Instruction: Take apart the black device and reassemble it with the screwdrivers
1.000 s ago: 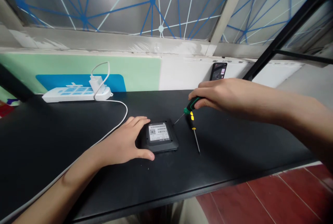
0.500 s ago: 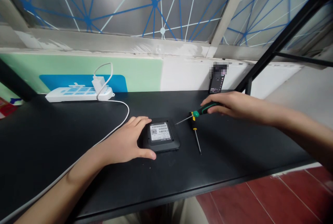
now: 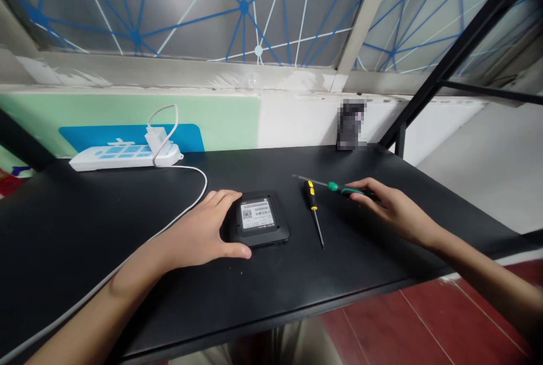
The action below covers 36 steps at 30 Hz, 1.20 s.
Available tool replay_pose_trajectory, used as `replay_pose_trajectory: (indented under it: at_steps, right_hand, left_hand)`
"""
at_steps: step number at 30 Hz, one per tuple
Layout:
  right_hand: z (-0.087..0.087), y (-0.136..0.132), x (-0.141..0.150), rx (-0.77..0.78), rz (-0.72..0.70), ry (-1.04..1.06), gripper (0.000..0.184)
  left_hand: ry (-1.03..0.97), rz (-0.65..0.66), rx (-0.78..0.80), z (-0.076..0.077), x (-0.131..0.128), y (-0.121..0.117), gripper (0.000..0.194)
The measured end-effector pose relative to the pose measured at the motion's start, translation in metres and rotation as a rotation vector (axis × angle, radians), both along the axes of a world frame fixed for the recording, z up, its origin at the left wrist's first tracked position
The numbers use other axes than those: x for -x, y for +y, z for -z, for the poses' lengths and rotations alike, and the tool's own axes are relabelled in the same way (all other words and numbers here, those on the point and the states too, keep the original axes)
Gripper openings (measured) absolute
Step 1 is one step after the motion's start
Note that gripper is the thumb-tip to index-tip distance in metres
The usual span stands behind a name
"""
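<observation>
A small black box-shaped device (image 3: 261,219) with a white label lies on the black table (image 3: 127,229). My left hand (image 3: 203,235) grips its left side, thumb along the near edge and fingers curled over the far corner. My right hand (image 3: 392,209) rests low on the table to the right, fingers closed on the handle of a green screwdriver (image 3: 335,186) whose shaft points left and lies nearly flat. A second screwdriver (image 3: 314,211), black and yellow, lies loose between the device and my right hand.
A white power strip (image 3: 123,155) with a plugged charger sits at the back left; its white cable (image 3: 186,195) runs across the table toward me. A phone (image 3: 351,127) leans against the back wall. The table's right edge drops to a red floor.
My right hand has drawn the green screwdriver away from the device, moving right and down to the table, with the tool now nearly flat. My left hand and the device stay put.
</observation>
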State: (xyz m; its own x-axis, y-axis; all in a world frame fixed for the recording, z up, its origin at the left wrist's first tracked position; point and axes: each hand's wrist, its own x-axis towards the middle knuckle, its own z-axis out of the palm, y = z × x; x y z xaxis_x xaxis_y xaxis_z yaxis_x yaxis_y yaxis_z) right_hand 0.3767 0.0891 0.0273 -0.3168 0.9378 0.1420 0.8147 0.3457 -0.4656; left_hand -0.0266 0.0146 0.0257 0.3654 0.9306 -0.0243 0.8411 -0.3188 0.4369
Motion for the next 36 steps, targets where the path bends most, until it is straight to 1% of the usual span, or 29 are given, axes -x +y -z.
replay_pose_trajectory:
  at_steps: [3,5,7,9,13,15,17,18,20,22,24,25,27,28,31,33,36]
  right_hand:
    - [0.011,-0.004,-0.006,-0.081,0.182,-0.014,0.061]
    - [0.017,-0.005,-0.007,-0.095,0.255,-0.038,0.060]
    - [0.023,-0.006,-0.006,-0.100,0.299,-0.064,0.059]
    - [0.029,-0.005,-0.005,-0.119,0.308,-0.089,0.057]
    - [0.038,-0.003,-0.006,-0.196,0.215,-0.170,0.046]
    - [0.036,-0.004,-0.005,-0.259,0.195,-0.225,0.045]
    - [0.028,-0.008,0.003,-0.354,0.202,-0.266,0.047]
    - [0.022,-0.011,0.011,-0.415,0.209,-0.264,0.049]
    - [0.008,-0.018,0.033,-0.448,0.153,-0.221,0.043]
    - [-0.004,-0.026,0.063,-0.475,0.047,-0.117,0.034]
    - [-0.010,-0.032,0.097,-0.422,-0.108,-0.060,0.030]
    - [-0.011,-0.033,0.113,-0.381,-0.162,-0.049,0.030]
    - [-0.009,-0.031,0.141,-0.313,-0.224,-0.069,0.038]
    - [-0.007,-0.028,0.153,-0.276,-0.230,-0.090,0.040]
    - [-0.002,-0.015,0.177,-0.097,-0.166,-0.142,0.042]
    - [-0.001,-0.007,0.184,-0.056,-0.142,-0.142,0.041]
    - [-0.002,-0.002,0.185,-0.064,-0.112,-0.121,0.038]
  left_hand:
    - [-0.003,0.008,-0.011,0.002,0.000,0.000,0.099]
    - [-0.005,0.014,-0.025,0.003,0.001,0.000,0.099]
    - [-0.003,0.019,-0.037,0.004,0.001,0.000,0.099]
    - [0.004,0.021,-0.044,0.005,0.001,0.000,0.098]
    - [0.033,0.016,-0.029,0.006,0.000,-0.001,0.099]
    - [0.055,0.013,-0.007,0.005,-0.001,-0.002,0.104]
    - [0.070,0.016,0.013,0.005,-0.002,-0.002,0.108]
    - [0.071,0.021,0.019,0.005,-0.003,-0.002,0.108]
    - [0.056,0.033,0.018,0.005,-0.004,-0.002,0.106]
    - [0.028,0.040,-0.003,0.006,-0.004,-0.002,0.102]
    - [-0.002,0.046,-0.032,0.008,-0.003,-0.002,0.100]
    - [-0.011,0.048,-0.039,0.008,-0.002,-0.002,0.100]
    - [-0.013,0.049,-0.038,0.010,-0.001,-0.002,0.101]
    - [-0.010,0.049,-0.035,0.010,-0.001,-0.002,0.102]
    - [-0.001,0.048,-0.040,0.010,-0.002,-0.002,0.102]
    - [0.008,0.052,-0.043,0.010,-0.004,-0.002,0.102]
    - [0.021,0.053,-0.043,0.010,-0.007,-0.002,0.102]
